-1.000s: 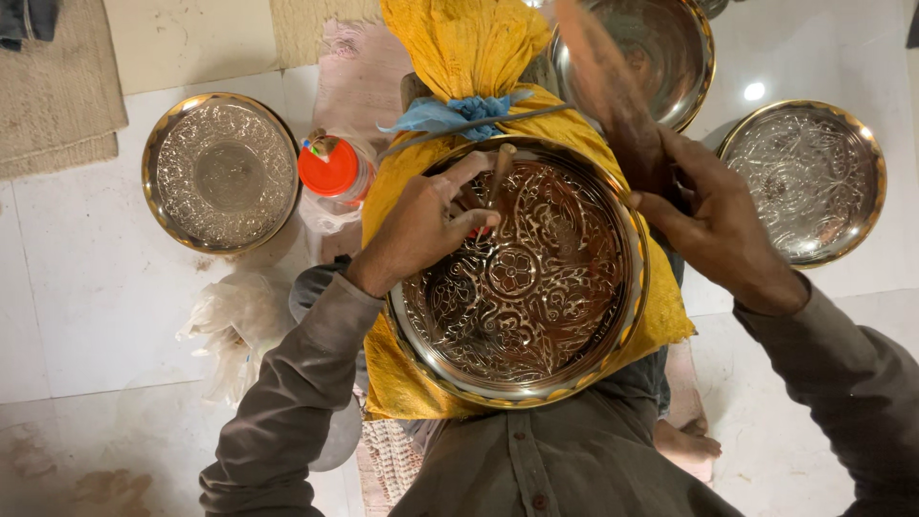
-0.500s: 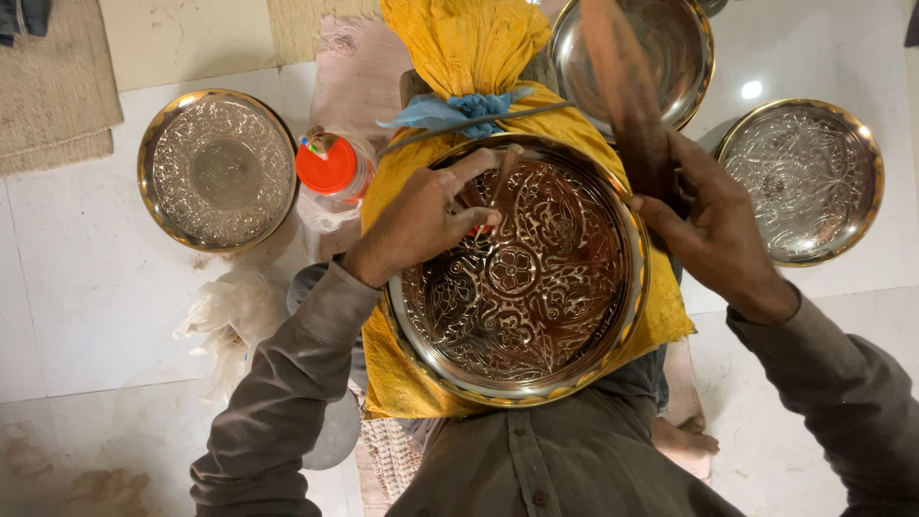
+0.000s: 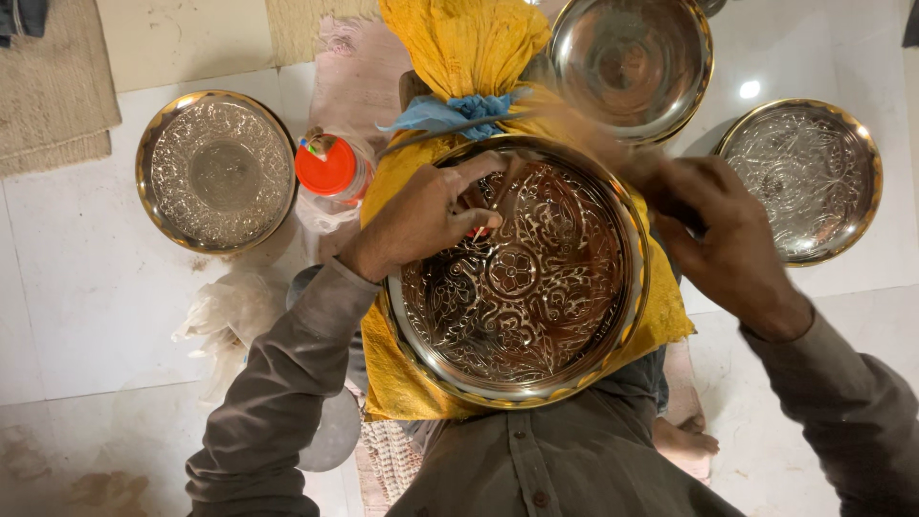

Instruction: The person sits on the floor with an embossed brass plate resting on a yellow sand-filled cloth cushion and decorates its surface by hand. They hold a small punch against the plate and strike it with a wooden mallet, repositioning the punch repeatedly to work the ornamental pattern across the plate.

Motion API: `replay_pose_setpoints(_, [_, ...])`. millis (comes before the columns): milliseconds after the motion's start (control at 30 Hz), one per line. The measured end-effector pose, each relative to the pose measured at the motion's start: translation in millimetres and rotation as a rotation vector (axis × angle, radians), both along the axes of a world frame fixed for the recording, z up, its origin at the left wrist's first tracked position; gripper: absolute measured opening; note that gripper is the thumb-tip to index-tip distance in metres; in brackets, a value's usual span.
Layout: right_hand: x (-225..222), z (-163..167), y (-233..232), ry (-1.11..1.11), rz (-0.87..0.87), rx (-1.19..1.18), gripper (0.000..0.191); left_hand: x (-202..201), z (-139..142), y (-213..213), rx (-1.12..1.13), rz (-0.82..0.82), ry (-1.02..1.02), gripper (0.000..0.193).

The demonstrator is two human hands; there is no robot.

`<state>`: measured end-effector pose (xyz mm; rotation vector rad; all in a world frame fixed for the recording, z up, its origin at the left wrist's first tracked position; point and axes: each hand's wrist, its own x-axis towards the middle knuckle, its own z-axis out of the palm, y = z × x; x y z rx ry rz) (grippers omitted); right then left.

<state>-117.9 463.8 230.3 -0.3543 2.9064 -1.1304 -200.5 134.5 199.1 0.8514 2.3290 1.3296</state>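
Head view looks straight down on a round engraved brass plate (image 3: pixel 517 278) lying flat on a yellow cloth bundle (image 3: pixel 450 57) across the person's lap. Being round, the plate has no long axis of its own; its embossed face points up at the camera, with a flower at the centre.

Left hand (image 3: pixel 431 211) rests on the far-left part of the plate, fingers pinched together on a thin punch tool (image 3: pixel 483 215) whose tip touches the metal; its long axis runs from far right to near left, leaning.

Right hand (image 3: pixel 723 239) hovers over the plate's right rim, fingers curled shut around a blurred striker (image 3: pixel 574 134) whose shape cannot be made out; its streak stretches far and left from the fist.

On the white floor, an engraved plate (image 3: pixel 215 172) lies left, another (image 3: pixel 804 182) right, a plain metal bowl (image 3: pixel 632 62) far right. An orange-lidded jar (image 3: pixel 330 172) stands just left of the cloth.
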Motion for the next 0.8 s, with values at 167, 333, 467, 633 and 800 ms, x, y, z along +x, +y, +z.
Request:
replay_pose_setpoints(167, [2,0,0,-0.008,-0.077,-0.09,0.063,-2,1,0,0.072,-0.041,0.12,0.065])
replay_pose_setpoints(333, [6,2,-4,0.051,-0.033,0.022,0.063,-5,4,1,-0.061,-0.052,-0.007,0.062])
replay_pose_setpoints(467, [11,1,-5,0.098,-0.015,0.097,0.063,-6,6,2,0.058,-0.112,0.042,0.057])
replay_pose_setpoints(633, [16,-4,-3,-0.042,-0.108,-0.175,0.06,-8,7,1,-0.011,-0.107,-0.019,0.06])
replay_pose_setpoints(800, [24,-7,-1,0.116,-0.116,0.035,0.063,-11,5,0,-0.018,-0.139,0.004,0.057])
